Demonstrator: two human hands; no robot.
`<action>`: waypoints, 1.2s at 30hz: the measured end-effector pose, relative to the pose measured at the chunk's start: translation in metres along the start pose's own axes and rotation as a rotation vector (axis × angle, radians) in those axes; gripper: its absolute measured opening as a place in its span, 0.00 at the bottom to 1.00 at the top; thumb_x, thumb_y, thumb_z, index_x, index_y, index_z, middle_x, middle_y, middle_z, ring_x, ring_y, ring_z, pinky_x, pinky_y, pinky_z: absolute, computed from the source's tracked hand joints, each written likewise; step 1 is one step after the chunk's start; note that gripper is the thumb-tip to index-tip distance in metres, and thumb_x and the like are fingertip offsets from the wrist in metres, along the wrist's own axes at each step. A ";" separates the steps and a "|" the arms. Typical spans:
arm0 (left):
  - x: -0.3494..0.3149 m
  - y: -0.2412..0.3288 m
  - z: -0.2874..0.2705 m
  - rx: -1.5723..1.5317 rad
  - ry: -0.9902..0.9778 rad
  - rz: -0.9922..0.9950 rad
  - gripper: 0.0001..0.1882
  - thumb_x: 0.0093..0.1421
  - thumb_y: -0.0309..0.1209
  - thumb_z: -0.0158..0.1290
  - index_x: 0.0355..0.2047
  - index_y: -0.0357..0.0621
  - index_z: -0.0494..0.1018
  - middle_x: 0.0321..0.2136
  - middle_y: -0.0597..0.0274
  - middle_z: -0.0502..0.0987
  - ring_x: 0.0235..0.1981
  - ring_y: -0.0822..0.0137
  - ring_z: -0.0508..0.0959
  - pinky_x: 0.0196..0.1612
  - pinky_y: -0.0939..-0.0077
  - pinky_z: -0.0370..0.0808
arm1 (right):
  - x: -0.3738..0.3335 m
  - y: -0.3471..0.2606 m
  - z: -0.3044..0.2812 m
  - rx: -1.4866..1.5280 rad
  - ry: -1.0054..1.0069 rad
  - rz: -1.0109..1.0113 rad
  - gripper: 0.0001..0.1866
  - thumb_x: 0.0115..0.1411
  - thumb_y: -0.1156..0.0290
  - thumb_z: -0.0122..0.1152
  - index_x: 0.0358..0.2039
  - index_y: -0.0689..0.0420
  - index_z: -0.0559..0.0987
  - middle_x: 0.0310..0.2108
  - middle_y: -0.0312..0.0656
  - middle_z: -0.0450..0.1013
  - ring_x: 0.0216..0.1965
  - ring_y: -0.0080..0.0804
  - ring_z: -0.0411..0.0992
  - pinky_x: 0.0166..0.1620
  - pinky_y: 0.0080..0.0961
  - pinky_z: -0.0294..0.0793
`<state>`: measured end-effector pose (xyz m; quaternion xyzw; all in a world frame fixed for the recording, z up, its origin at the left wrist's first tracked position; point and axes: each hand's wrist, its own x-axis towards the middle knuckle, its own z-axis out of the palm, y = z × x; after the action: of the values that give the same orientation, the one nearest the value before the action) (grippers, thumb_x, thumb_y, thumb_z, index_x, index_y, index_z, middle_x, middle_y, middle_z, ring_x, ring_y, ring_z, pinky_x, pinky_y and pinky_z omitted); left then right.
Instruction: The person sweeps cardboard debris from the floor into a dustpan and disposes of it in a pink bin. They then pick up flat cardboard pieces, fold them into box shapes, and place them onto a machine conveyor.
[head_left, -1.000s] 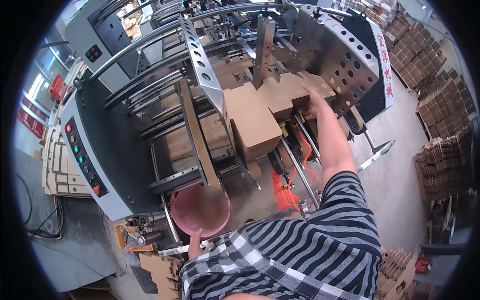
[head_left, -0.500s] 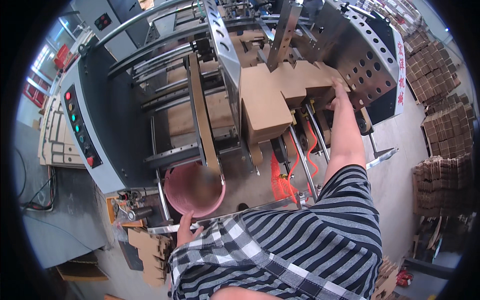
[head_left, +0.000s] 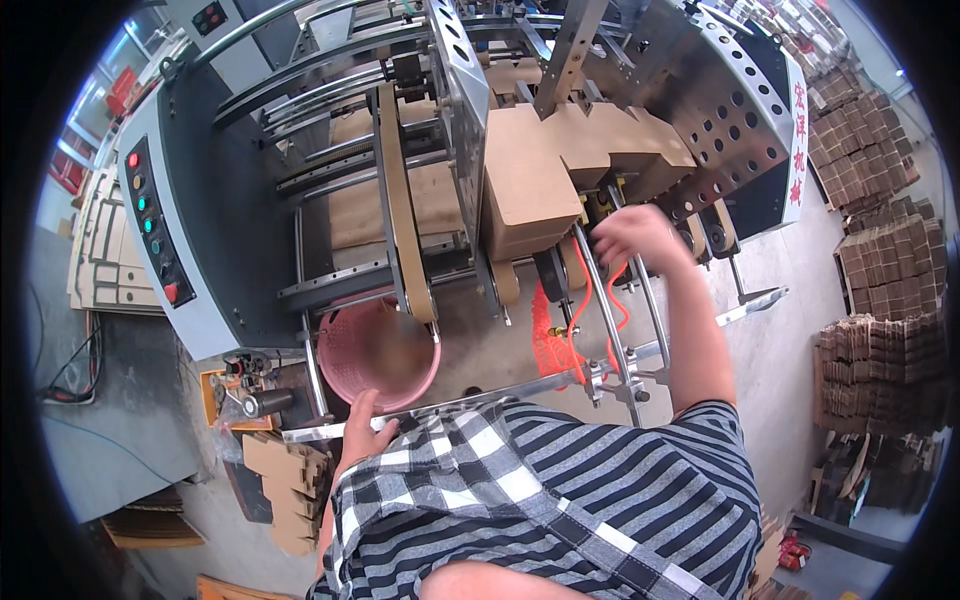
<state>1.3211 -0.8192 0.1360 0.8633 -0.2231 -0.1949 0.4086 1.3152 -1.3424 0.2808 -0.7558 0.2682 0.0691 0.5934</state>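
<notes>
Pale floor (head_left: 775,350) spreads to the right of the fingers of the right hand (head_left: 637,238), where tall piles of brown cardboard (head_left: 862,370) stand well apart from them. Beyond both hands sits a large machine (head_left: 240,180), its side carrying a button panel (head_left: 152,228) far to the left of the left hand (head_left: 366,432).

Loosely bent and slightly blurred, the right fingers grip nothing that I can see; they hang over two metal rods (head_left: 604,300), and I cannot tell whether they touch them. Just beyond these fingers, and to their left, lies the stack of cardboard pieces (head_left: 535,170), its top a notched brown sheet. Farther beyond, to their right, slants a perforated metal plate (head_left: 735,125). An orange coiled hose (head_left: 552,345) hangs nearer the body than the right fingers, a little to their left.

On the other side, the left fingers are extended and hold nothing visible, with the thumb spread away. They lie beside a long metal bar (head_left: 530,385); contact is unclear. Just beyond their tips is a pink basket (head_left: 336,345), its contents blurred. Notched cardboard (head_left: 285,490) rests to their lower left.
</notes>
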 end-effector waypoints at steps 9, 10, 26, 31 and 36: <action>0.002 0.009 0.000 -0.013 0.017 0.101 0.33 0.46 0.25 0.60 0.53 0.40 0.61 0.47 0.49 0.67 0.38 0.57 0.74 0.44 0.70 0.71 | 0.050 0.052 0.102 -1.072 0.377 -0.244 0.17 0.56 0.57 0.53 0.24 0.58 0.80 0.25 0.50 0.75 0.31 0.47 0.74 0.35 0.40 0.74; -0.002 0.007 -0.001 -0.014 0.020 0.100 0.33 0.46 0.25 0.60 0.54 0.41 0.61 0.47 0.50 0.67 0.38 0.58 0.74 0.44 0.70 0.71 | 0.050 0.048 0.102 -1.092 0.357 -0.245 0.17 0.56 0.57 0.53 0.23 0.58 0.80 0.26 0.49 0.75 0.32 0.46 0.75 0.35 0.40 0.74; -0.002 -0.026 0.004 -0.008 -0.033 0.147 0.36 0.46 0.24 0.61 0.56 0.42 0.60 0.50 0.51 0.65 0.38 0.59 0.75 0.43 0.70 0.72 | 0.047 0.054 0.074 -0.927 0.276 -0.315 0.17 0.52 0.53 0.57 0.21 0.54 0.80 0.26 0.46 0.76 0.34 0.45 0.74 0.37 0.38 0.73; -0.005 -0.026 0.009 -0.042 -0.031 0.103 0.36 0.45 0.22 0.62 0.56 0.41 0.60 0.49 0.51 0.65 0.36 0.62 0.75 0.42 0.71 0.73 | 0.048 0.066 -0.021 -0.407 0.685 -0.076 0.14 0.49 0.57 0.55 0.24 0.55 0.80 0.29 0.46 0.76 0.35 0.46 0.74 0.40 0.36 0.73; -0.003 -0.028 0.007 0.052 0.004 0.112 0.36 0.46 0.25 0.62 0.56 0.44 0.61 0.49 0.52 0.65 0.36 0.62 0.75 0.41 0.70 0.73 | 0.086 0.104 -0.100 -0.839 0.749 0.106 0.14 0.54 0.64 0.48 0.36 0.53 0.79 0.40 0.49 0.74 0.44 0.48 0.72 0.46 0.41 0.71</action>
<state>1.3210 -0.8055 0.1099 0.8602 -0.2750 -0.1642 0.3968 1.3162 -1.4794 0.1840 -0.8853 0.4477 -0.0735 0.1022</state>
